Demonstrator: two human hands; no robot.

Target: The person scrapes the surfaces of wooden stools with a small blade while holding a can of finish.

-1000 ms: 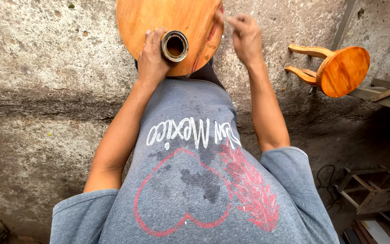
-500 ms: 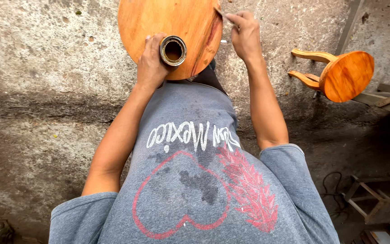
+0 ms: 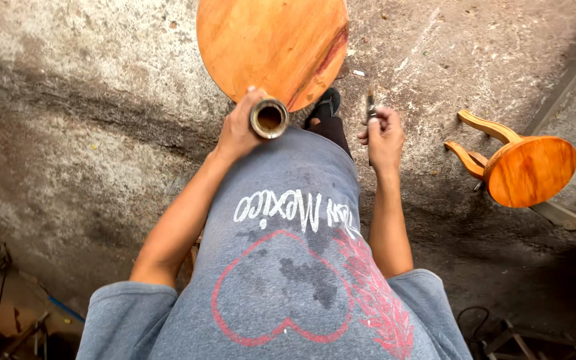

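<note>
Seen from the person's own head, looking down past a grey T-shirt w/ a red heart outline printed on it. The left hand was wrapped around a small open can, held mouth up, probably to keep its brownish contents from spilling, and close in front of the body, just at the near edge of a round wooden top. The right hand was closed around a thin brush, gripped upright w/ the tip pointing away from the body; the bristles were too small to make out. That hand hovered off to the right of the round top, not touching it, w/ can and brush near each other, likely so dipping stayed easy. The round top sat at the top of the view over a rough concrete floor. It looked orange-brown and glossy, w/ a darker reddish streak along its right side, grain visible. A dark sandal poked out just below its rim. Well apart at right, a second stool in the same orange wood lay on its side, legs pointing left, approx. by some planks.
</note>
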